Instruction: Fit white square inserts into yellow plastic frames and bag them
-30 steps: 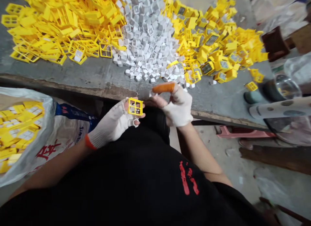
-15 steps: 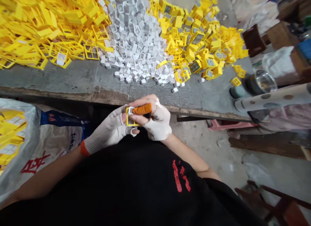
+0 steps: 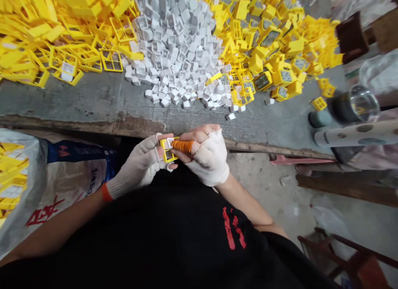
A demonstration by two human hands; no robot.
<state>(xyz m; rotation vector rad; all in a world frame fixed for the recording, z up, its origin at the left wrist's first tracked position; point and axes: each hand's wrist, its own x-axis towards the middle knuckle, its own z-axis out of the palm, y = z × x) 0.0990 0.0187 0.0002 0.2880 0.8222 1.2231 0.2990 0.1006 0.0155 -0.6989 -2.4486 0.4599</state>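
Both hands are together just off the bench's front edge, near its middle, meeting over one small yellow frame [image 3: 165,155]. The left hand [image 3: 138,164], in a white glove with bare fingertips, is closed on the frame and holds it by its left side. The right hand [image 3: 209,158] comes in from the other side, its orange finger cover [image 3: 183,146] lying against a white piece [image 3: 169,143] that sits in the frame's upper part (whether the right thumb grips the frame too, I cannot tell).

On the bench [image 3: 93,99], set back from its front edge, a heap of yellow frames [image 3: 77,36] spreads towards the left. Beside it, touching, is a heap of white pieces [image 3: 174,44], and next to that, towards the bench's right end, a heap of yellow parts [image 3: 267,48], many with grey-white insides. One loose white piece [image 3: 230,116] lies closer to the front edge. Below that edge, on the left, stands an open sack [image 3: 74,179] with yellow and white pieces [image 3: 12,177] inside.
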